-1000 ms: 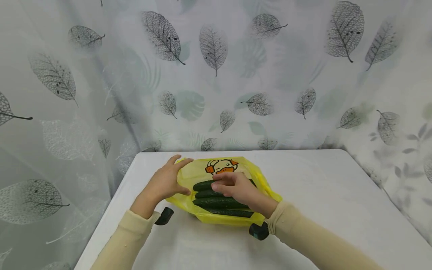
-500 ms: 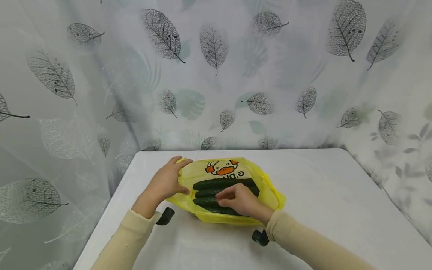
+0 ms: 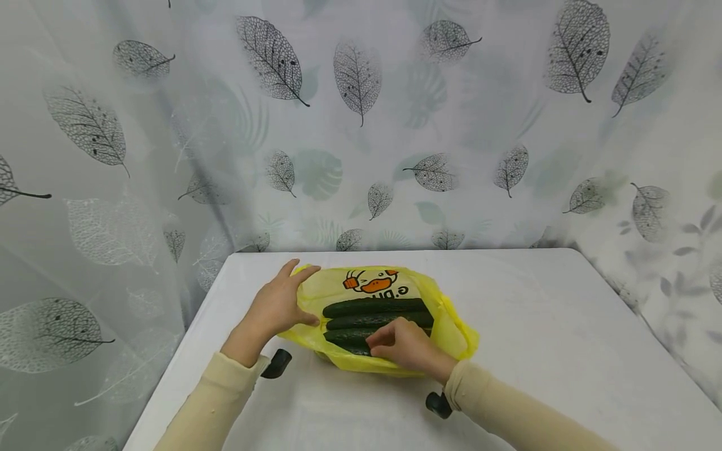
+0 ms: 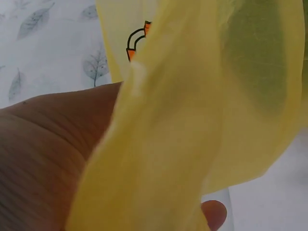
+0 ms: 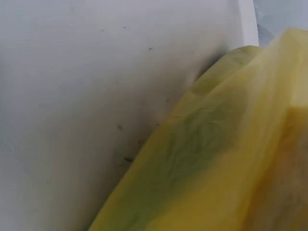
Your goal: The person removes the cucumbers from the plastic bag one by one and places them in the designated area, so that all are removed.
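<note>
Several dark green cucumbers [image 3: 375, 305] lie side by side in a yellow plastic bag [image 3: 459, 332] printed with a duck face. At the bag's left side my left hand [image 3: 273, 307] has its thumb and fingers spread wide against the opening. Thin yellow plastic [image 4: 163, 144] covers much of that hand in the left wrist view; a fingertip [image 4: 214, 214] shows below it. My right hand [image 3: 408, 344] is bent over the front cucumbers, thumb and fingers curved close together. I cannot tell whether its fingertips pinch a cucumber. The right wrist view has the bag's side [image 5: 207, 159], not the fingers.
The bag sits on a white table [image 3: 536, 313], toward its left half. Behind and beside the table hangs a pale curtain [image 3: 361, 144] with a leaf print. Black wrist cameras [image 3: 276, 363] protrude below both cuffs.
My right hand has come down from above the middle of the cucumbers toward the front ones, its fingers drawing closer to the thumb. My left hand stays at the bag's left edge.
</note>
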Motion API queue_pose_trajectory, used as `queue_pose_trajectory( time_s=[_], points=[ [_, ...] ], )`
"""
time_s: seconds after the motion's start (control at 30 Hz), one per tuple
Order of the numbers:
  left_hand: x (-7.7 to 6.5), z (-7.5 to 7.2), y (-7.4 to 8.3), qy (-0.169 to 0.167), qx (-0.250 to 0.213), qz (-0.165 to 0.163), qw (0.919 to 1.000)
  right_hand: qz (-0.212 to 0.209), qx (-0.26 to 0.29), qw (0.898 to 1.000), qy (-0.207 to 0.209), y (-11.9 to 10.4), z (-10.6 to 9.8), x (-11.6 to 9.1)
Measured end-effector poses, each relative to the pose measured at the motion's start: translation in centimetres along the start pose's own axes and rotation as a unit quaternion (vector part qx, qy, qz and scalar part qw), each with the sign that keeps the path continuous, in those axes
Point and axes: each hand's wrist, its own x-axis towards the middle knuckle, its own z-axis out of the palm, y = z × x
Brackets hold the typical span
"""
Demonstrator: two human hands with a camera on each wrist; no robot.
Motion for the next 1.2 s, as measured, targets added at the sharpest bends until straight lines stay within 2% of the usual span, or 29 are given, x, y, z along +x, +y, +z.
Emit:
queue_pose_trajectory(
  time_s=[0.23,0.53,0.73,0.93,1.2],
  points=[
    [-0.1,0.5,-0.1,0.001,-0.004,-0.020,0.9998,-0.002,-0.018,1.000,0.002,0.1,0.2,-0.2],
    [-0.2,0.7,-0.1,-0.012,-0.004,-0.026,0.9996,-0.020,-0.043,0.999,0.014,0.3,0.5,-0.1],
    [-0.4,0.6,0.1,-0.023,-0.004,-0.027,0.9994,-0.018,-0.086,0.996,0.016,0.6,1.0,0.0],
    [-0.6,0.5,0.2,-0.027,-0.005,-0.028,0.9992,-0.041,-0.142,0.989,0.023,0.7,1.5,0.1],
    [-0.5,0.7,0.0,-0.029,-0.002,-0.018,0.9994,-0.067,-0.224,0.972,0.026,0.6,2.0,-0.1]
  ],
)
